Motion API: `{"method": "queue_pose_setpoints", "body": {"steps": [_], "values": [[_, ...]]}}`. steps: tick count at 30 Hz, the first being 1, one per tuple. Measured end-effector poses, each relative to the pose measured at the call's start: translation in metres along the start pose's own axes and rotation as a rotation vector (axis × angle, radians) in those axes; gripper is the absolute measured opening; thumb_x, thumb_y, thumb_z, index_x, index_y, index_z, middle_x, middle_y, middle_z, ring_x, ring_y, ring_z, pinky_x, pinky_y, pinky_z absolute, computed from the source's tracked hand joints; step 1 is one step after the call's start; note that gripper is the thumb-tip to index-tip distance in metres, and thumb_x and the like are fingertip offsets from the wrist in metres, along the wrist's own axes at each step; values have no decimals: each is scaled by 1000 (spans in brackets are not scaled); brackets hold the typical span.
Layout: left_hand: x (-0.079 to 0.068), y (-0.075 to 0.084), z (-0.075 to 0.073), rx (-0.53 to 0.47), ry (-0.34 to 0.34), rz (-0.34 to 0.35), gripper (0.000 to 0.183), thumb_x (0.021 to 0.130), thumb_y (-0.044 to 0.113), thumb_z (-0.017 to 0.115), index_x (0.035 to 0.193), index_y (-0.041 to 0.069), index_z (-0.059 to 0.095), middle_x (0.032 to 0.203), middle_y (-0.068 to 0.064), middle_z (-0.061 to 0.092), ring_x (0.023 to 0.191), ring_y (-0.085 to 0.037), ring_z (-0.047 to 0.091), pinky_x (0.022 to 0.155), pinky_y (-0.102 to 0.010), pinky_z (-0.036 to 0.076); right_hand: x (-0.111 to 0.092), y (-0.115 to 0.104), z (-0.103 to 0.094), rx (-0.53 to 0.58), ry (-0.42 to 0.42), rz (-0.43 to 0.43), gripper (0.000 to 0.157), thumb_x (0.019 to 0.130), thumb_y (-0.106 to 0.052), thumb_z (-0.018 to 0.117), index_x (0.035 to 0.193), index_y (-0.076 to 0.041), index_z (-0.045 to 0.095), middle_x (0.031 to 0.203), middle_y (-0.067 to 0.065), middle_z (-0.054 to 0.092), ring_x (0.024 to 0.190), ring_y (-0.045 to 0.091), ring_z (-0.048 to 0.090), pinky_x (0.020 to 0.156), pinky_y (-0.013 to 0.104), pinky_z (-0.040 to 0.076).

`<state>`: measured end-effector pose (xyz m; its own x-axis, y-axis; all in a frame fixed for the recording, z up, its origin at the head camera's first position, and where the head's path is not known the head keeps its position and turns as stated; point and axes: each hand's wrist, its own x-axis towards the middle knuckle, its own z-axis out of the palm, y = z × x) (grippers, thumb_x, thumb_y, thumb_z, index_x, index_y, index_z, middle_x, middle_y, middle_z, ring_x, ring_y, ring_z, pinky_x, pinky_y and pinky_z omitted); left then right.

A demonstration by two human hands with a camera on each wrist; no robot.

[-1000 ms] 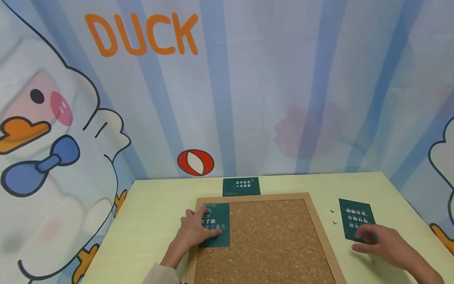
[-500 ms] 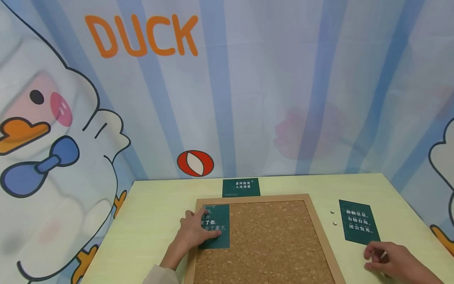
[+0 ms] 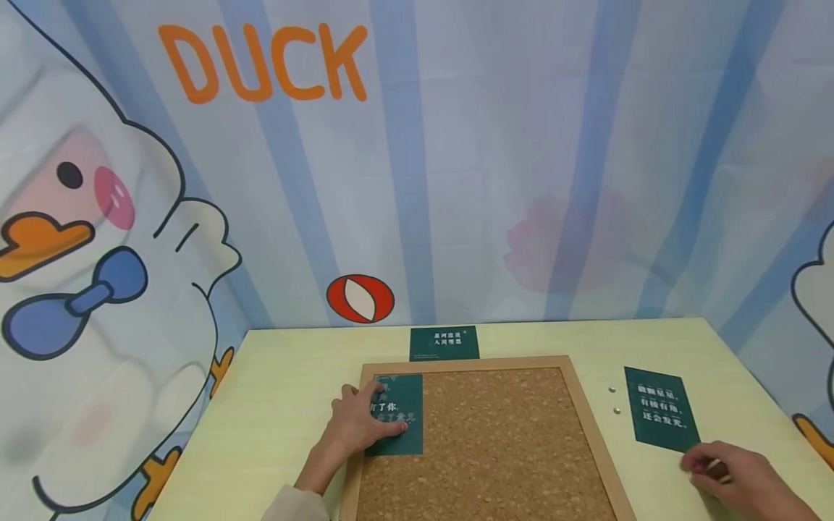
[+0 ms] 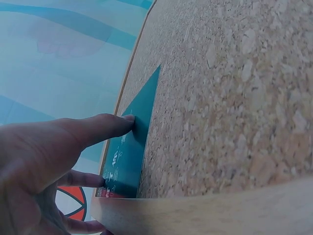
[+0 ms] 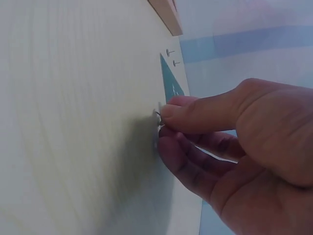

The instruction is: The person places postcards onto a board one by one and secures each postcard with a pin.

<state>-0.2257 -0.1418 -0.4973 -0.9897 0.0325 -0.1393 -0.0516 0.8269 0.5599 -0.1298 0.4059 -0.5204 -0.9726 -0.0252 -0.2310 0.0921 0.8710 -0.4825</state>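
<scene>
Green against cork, pressing a card onto the far left corner of the framed board with the left hand, spreading thumb and fingers over its face and partly covering the print. Pinching a small pin between thumb and fingers of the right hand, close to the table, hiding most of it from sight. Holding those fingertips near the closest corner of a second card. Seeing two more pins lying between that card and the board, plus a third card just beyond the board's far edge. Facing a striped backdrop reading DUCK.
</scene>
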Motion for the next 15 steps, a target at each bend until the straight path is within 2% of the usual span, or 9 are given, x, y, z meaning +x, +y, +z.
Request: {"method": "queue_pose_setpoints", "body": {"steps": [5, 10, 15], "values": [[-1, 0, 0, -3, 0, -1, 87, 74, 52, 92, 145, 15, 55, 130, -25, 43, 114, -44, 45, 86, -63, 52, 3, 9, 2, -24, -6, 28, 5, 92, 4, 72, 97, 5, 69, 89, 4, 64, 81, 25, 59, 77, 43, 57], [-2, 1, -1, -5, -1, -3, 88, 74, 52, 92, 145, 15, 55, 130, -24, 43, 114, -44, 45, 86, -62, 52, 9, 19, 6, -31, -17, 47, 4, 95, 2, 70, 98, 4, 70, 88, 3, 63, 80, 23, 57, 76, 40, 55], [-2, 3, -2, -12, 1, -5, 87, 75, 51, 92, 145, 16, 55, 130, -24, 43, 115, -43, 44, 86, -62, 52, 11, 15, 6, -21, -16, 32, 5, 97, 0, 68, 99, 3, 70, 89, 3, 64, 79, 23, 56, 75, 38, 54]]}}
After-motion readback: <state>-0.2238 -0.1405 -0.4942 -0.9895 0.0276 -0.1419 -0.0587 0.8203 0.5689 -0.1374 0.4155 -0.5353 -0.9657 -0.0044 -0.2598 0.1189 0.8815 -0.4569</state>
